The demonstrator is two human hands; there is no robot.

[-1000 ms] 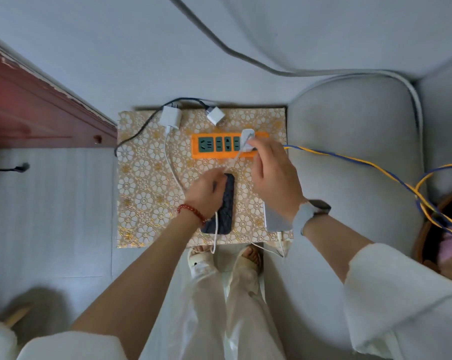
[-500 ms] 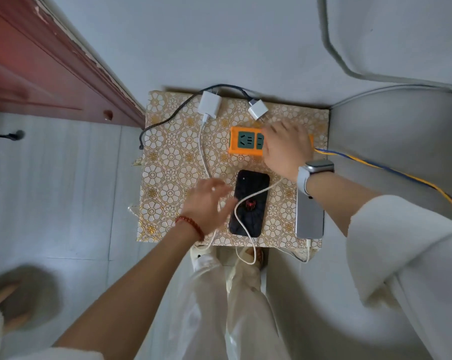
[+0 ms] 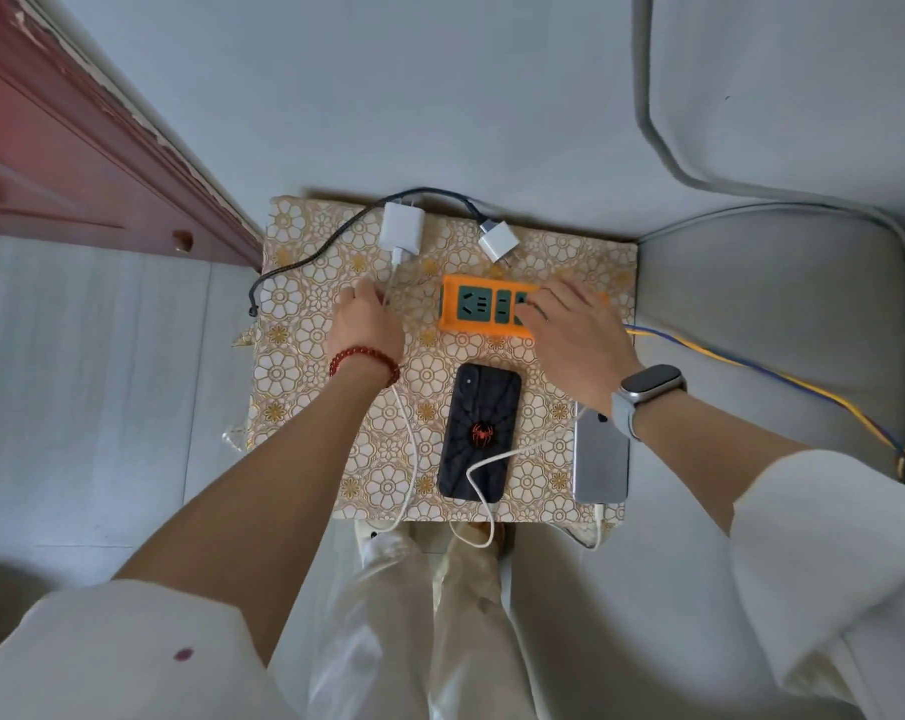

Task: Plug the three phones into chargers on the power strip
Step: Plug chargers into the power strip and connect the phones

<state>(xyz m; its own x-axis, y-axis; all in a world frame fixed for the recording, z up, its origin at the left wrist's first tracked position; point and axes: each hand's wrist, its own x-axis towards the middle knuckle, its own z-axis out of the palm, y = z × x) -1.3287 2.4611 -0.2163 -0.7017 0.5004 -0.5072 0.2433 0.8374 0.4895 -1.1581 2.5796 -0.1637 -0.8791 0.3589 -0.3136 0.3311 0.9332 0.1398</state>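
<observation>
The orange power strip (image 3: 468,308) lies at the back of the patterned table (image 3: 305,356). My right hand (image 3: 570,335) is cupped over the strip's right end and hides the charger plugged in there. A white cable (image 3: 497,457) runs from under that hand across the black phone with a spider case (image 3: 479,407). The silver phone (image 3: 598,459) lies to the right, partly under my wrist. My left hand (image 3: 364,322) sits left of the strip, fingers curled on the white cable (image 3: 394,275) hanging from the big white charger (image 3: 401,226). A small white charger (image 3: 498,243) on a black cable lies unplugged behind the strip.
A red wooden door frame (image 3: 102,163) stands at the left and a grey sofa cushion (image 3: 767,324) at the right. Blue and yellow wires (image 3: 751,371) trail over the cushion from the strip. My legs and feet (image 3: 429,543) are below the table's front edge.
My left hand let go of the black phone and moved up and left to the white cable. The black phone now lies flat. My right hand stayed over the strip's right end.
</observation>
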